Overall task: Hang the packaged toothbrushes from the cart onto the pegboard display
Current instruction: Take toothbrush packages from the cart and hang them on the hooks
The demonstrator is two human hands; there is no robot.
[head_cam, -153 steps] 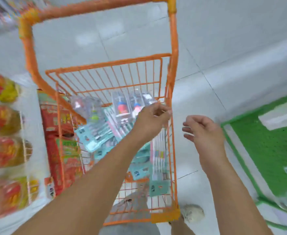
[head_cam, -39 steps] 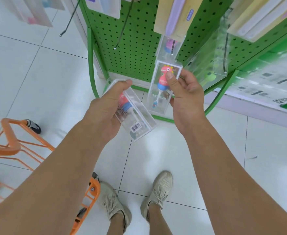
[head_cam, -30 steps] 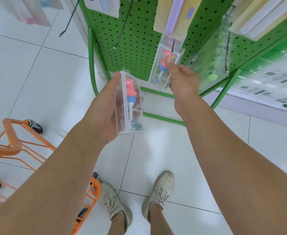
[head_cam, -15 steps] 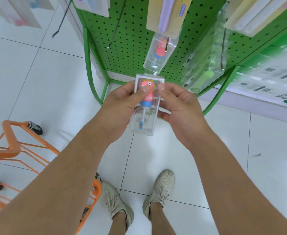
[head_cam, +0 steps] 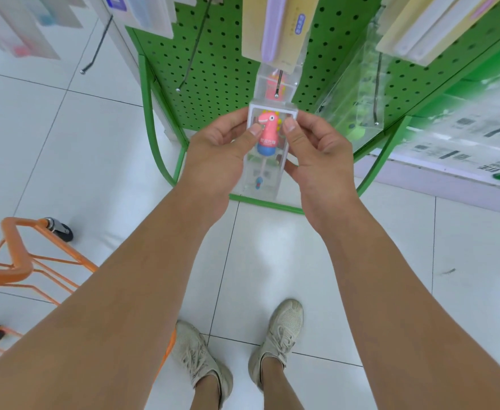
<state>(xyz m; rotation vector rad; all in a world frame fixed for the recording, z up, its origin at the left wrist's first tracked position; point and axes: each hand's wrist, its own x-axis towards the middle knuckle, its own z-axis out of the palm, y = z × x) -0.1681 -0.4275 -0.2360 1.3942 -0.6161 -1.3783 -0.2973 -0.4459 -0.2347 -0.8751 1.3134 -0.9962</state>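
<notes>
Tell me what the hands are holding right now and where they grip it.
Both hands, left and right, pinch a clear boxed toothbrush by its upper sides.

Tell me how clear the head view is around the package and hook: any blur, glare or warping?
Head view: the clear toothbrush package, pinched by left hand and right hand, is sharp, as is the hook above it; the right edge smears into green motion blur; ceiling light glares off the floor tiles; wide-angle warping bends the pegboard frame.

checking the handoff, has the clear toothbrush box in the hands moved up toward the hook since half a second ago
Yes. The clear toothbrush box has risen: its top now sits just below the hook tip, closer to the box already hanging.
</notes>
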